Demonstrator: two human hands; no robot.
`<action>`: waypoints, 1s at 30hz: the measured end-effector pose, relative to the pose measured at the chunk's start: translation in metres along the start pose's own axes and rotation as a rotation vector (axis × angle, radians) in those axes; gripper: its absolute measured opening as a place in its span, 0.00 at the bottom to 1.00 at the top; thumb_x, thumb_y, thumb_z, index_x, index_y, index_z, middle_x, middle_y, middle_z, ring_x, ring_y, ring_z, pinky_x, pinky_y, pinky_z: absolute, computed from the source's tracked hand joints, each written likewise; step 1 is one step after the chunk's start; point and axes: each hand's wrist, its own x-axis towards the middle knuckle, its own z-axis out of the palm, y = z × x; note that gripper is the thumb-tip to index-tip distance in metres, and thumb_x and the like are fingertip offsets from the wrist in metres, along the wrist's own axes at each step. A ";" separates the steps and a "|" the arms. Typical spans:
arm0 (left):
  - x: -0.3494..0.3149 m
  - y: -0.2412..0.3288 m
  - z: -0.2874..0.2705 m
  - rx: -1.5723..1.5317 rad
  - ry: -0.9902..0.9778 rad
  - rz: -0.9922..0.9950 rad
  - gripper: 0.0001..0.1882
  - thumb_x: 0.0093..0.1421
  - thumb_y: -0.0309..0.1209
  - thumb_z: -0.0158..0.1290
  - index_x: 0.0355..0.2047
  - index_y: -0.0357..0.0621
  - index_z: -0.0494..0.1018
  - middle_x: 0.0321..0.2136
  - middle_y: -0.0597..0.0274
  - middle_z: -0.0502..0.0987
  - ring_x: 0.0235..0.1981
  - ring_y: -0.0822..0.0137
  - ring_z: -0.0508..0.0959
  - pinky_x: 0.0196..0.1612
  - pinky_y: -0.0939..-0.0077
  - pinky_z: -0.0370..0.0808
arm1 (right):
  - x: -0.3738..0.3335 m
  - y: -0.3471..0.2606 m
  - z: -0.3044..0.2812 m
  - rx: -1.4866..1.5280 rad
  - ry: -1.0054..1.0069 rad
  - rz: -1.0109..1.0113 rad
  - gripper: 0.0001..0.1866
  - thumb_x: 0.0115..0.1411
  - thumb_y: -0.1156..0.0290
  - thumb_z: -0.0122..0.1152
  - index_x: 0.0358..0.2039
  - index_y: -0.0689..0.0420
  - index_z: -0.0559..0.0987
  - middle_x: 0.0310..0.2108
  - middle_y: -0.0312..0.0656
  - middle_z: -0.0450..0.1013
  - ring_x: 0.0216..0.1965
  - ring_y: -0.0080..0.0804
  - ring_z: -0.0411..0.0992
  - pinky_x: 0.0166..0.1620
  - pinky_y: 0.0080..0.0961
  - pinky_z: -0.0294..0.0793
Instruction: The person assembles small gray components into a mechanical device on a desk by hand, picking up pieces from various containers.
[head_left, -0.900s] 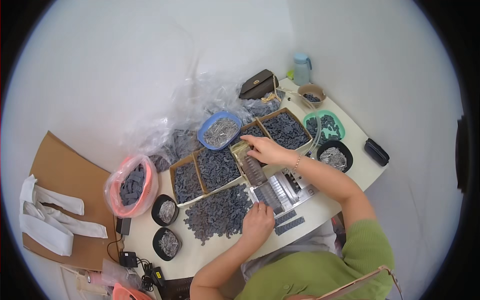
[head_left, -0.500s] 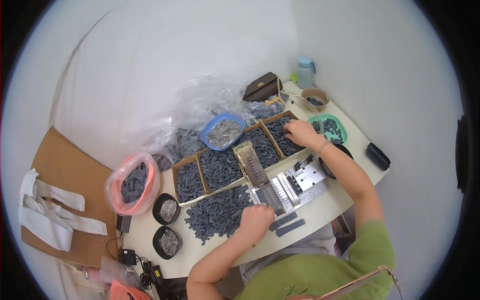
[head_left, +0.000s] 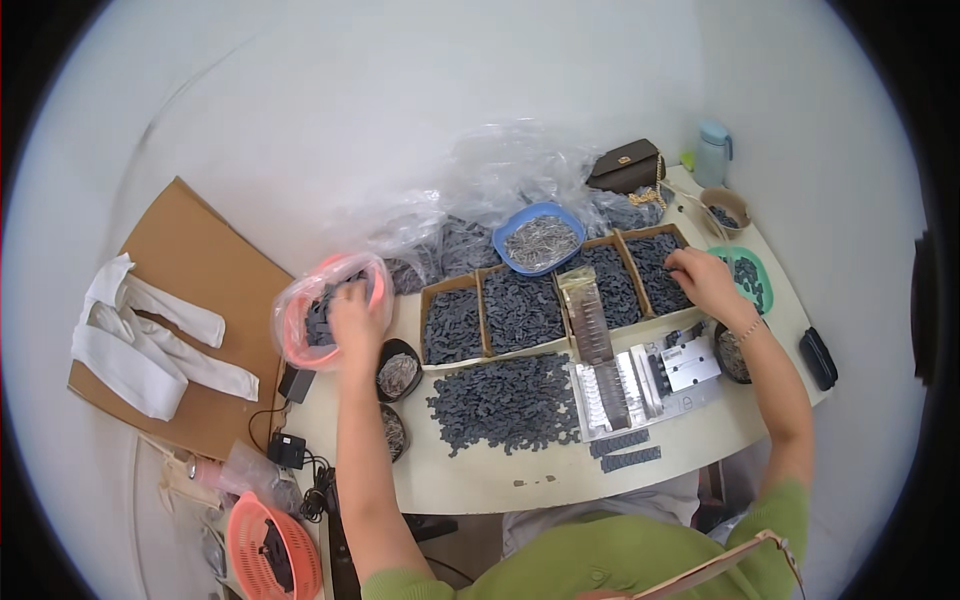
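Observation:
My left hand point(head_left: 355, 318) reaches into a pink basin point(head_left: 376, 292) lined with a clear plastic bag; dark grey pieces point(head_left: 318, 318) lie inside. Its fingertips are blurred among the pieces, so what they hold cannot be seen. My right hand point(head_left: 703, 282) is over the rightmost compartment of a cardboard tray point(head_left: 622, 262), fingers curled together at the small dark grey parts point(head_left: 655, 255). Whatever is between them is too small to name. Between my arms sits a metal fixture point(head_left: 652, 385), with a clear ribbed plastic holder point(head_left: 588, 318) across its left part.
Loose dark parts point(head_left: 500, 400) spread before the tray, and two dark strips point(head_left: 630, 460) lie near the table's front edge. A blue dish point(head_left: 540, 240) holds metal pins. Black bowls point(head_left: 398, 370) stand beside my left forearm. A green dish point(head_left: 755, 280) is at right.
My left hand has left the fixture's front edge and moved far left into the pink basin. My right hand stays at the rightmost compartment. The whole view has shifted left.

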 end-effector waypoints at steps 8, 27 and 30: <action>-0.047 0.067 0.014 -0.306 -0.771 0.138 0.06 0.47 0.27 0.59 0.28 0.44 0.80 0.31 0.55 0.77 0.39 0.54 0.77 0.41 0.60 0.74 | -0.024 -0.025 -0.008 0.081 -0.010 -0.152 0.06 0.53 0.78 0.59 0.33 0.58 0.77 0.30 0.43 0.73 0.33 0.43 0.73 0.37 0.34 0.72; -0.136 0.245 -0.082 -0.745 -0.495 0.622 0.16 0.46 0.23 0.52 0.38 0.32 0.73 0.38 0.52 0.74 0.38 0.58 0.76 0.36 0.71 0.77 | -0.085 -0.082 0.050 0.398 -0.243 -0.389 0.07 0.53 0.75 0.61 0.34 0.57 0.78 0.30 0.40 0.72 0.34 0.41 0.73 0.38 0.34 0.73; -0.142 0.246 -0.083 -0.674 -0.419 0.677 0.18 0.47 0.23 0.52 0.40 0.29 0.73 0.41 0.48 0.74 0.42 0.56 0.76 0.40 0.71 0.77 | -0.091 -0.091 0.059 0.369 -0.207 -0.452 0.08 0.50 0.76 0.61 0.33 0.57 0.78 0.30 0.40 0.71 0.34 0.40 0.72 0.37 0.33 0.74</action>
